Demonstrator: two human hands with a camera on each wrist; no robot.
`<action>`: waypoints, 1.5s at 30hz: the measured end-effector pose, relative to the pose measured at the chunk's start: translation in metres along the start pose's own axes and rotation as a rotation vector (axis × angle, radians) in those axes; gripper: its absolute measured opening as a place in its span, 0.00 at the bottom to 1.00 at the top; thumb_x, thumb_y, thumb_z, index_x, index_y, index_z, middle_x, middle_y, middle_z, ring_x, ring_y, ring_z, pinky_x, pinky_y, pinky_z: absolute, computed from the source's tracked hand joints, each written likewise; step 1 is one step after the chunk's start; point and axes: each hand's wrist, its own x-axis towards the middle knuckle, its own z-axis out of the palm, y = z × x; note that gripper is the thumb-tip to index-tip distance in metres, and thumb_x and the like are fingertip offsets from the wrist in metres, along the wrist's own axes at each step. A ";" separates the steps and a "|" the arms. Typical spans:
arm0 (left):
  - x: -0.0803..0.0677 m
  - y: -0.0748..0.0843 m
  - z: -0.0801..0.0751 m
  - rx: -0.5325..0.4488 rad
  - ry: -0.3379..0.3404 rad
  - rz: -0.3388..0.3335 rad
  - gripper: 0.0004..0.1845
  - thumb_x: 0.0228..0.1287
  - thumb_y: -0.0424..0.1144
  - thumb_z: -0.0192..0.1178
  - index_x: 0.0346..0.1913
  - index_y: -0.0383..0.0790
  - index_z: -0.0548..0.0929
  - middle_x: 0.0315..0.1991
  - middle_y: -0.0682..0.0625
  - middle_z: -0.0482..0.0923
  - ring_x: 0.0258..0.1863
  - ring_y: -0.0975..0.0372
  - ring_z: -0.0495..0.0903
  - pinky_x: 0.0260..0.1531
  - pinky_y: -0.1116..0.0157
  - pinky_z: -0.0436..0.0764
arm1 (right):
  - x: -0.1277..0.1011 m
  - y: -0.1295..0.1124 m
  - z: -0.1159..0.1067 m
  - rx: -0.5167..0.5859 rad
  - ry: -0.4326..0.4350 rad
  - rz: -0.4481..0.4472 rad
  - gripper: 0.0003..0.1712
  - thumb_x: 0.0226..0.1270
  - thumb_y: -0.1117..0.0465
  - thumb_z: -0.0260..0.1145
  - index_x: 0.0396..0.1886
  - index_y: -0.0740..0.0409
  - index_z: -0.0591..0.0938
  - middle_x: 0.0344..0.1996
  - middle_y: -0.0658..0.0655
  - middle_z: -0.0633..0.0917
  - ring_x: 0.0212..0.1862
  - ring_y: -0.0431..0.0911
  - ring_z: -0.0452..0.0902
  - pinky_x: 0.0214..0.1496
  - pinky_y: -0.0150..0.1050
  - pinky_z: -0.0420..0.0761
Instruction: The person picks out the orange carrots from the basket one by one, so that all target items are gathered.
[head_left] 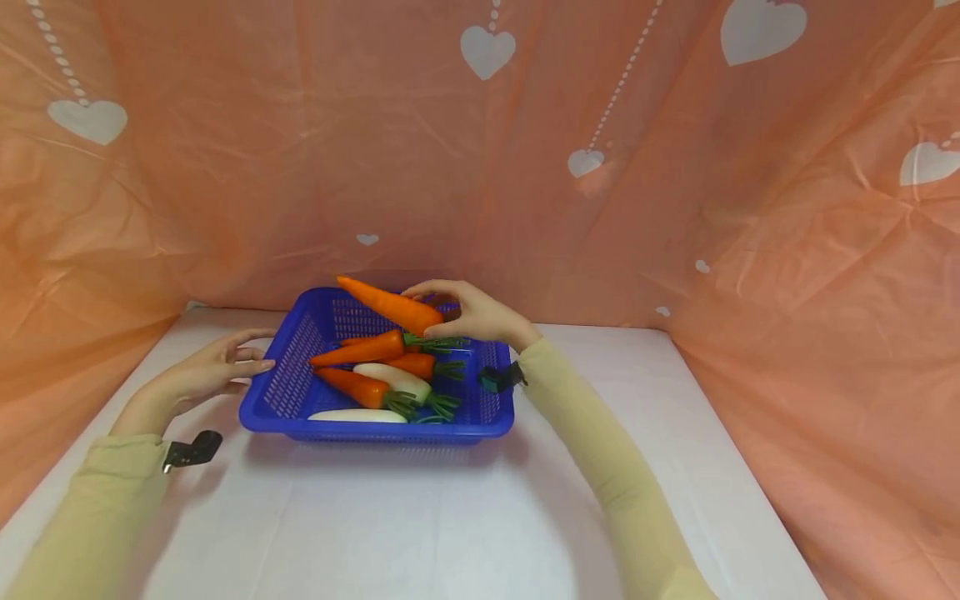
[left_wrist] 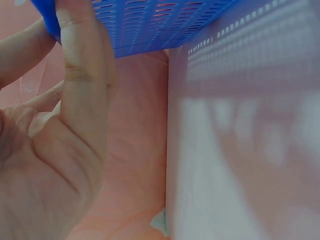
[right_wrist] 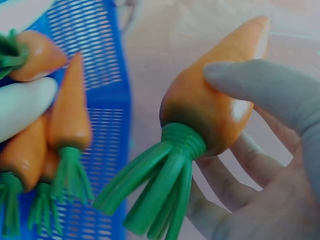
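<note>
The right hand (head_left: 472, 312) pinches the thick, leafy end of a carrot (head_left: 390, 306) between thumb and fingers, holding it above the far side of the blue basket (head_left: 273, 392). The carrot's long axis runs up and leftward, tip pointing away from the right hand. The left hand (head_left: 206, 375), fingers spread, touches the basket's left rim on the worktop (head_left: 420, 517).

No writing, label, brand or number can be read anywhere here. The only marks are the white hearts (head_left: 487, 50) and dotted lines printed on the orange sheet (head_left: 300, 167) hung behind the bench; they are decoration and spell out nothing. The blue basket (head_left: 285, 392) carries no lettering that shows.
</note>
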 end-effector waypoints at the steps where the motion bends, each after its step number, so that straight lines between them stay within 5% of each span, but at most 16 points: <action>1: 0.000 0.000 0.000 0.003 0.000 0.002 0.37 0.62 0.42 0.55 0.67 0.38 0.45 0.46 0.37 0.67 0.38 0.55 0.77 0.39 0.60 0.76 | -0.003 -0.002 -0.005 0.013 0.020 0.001 0.30 0.53 0.67 0.66 0.57 0.59 0.70 0.52 0.54 0.73 0.52 0.47 0.68 0.50 0.39 0.71; 10: -0.003 -0.004 -0.005 0.008 0.000 0.019 0.37 0.62 0.41 0.54 0.67 0.38 0.45 0.50 0.34 0.64 0.39 0.56 0.77 0.39 0.61 0.76 | -0.037 0.004 -0.040 0.180 0.186 0.064 0.30 0.56 0.66 0.63 0.60 0.55 0.67 0.53 0.58 0.72 0.54 0.51 0.67 0.55 0.44 0.67; 22: -0.007 -0.006 -0.009 0.002 0.007 0.012 0.36 0.63 0.40 0.53 0.67 0.38 0.45 0.46 0.38 0.67 0.37 0.57 0.77 0.37 0.61 0.77 | -0.088 0.045 -0.069 0.346 0.446 0.374 0.33 0.56 0.55 0.65 0.62 0.46 0.64 0.54 0.58 0.69 0.48 0.54 0.71 0.45 0.45 0.75; 28: -0.010 -0.004 -0.010 0.011 0.005 0.007 0.37 0.63 0.41 0.53 0.67 0.38 0.45 0.48 0.37 0.65 0.38 0.57 0.77 0.38 0.61 0.76 | -0.113 0.066 -0.074 0.416 0.510 0.457 0.33 0.59 0.56 0.62 0.63 0.50 0.61 0.55 0.61 0.68 0.46 0.51 0.71 0.42 0.38 0.73; 33: -0.009 -0.002 -0.010 0.023 0.015 -0.003 0.37 0.62 0.42 0.54 0.67 0.39 0.45 0.48 0.36 0.65 0.37 0.57 0.77 0.37 0.61 0.76 | -0.129 0.087 -0.075 0.399 0.554 0.531 0.35 0.59 0.54 0.62 0.64 0.52 0.61 0.54 0.63 0.68 0.42 0.51 0.72 0.49 0.45 0.71; 38: -0.007 -0.003 -0.011 0.029 0.013 -0.008 0.37 0.62 0.43 0.54 0.67 0.39 0.45 0.49 0.36 0.65 0.38 0.57 0.77 0.38 0.62 0.76 | -0.145 0.107 -0.072 0.396 0.548 0.606 0.36 0.60 0.52 0.61 0.65 0.52 0.59 0.57 0.62 0.65 0.46 0.55 0.70 0.55 0.50 0.65; 45: -0.005 -0.004 -0.010 0.016 0.003 -0.015 0.38 0.62 0.43 0.54 0.67 0.40 0.44 0.47 0.37 0.66 0.38 0.56 0.77 0.38 0.61 0.76 | -0.162 0.129 -0.067 0.395 0.531 0.674 0.34 0.61 0.53 0.60 0.65 0.55 0.59 0.57 0.62 0.65 0.47 0.56 0.70 0.52 0.46 0.70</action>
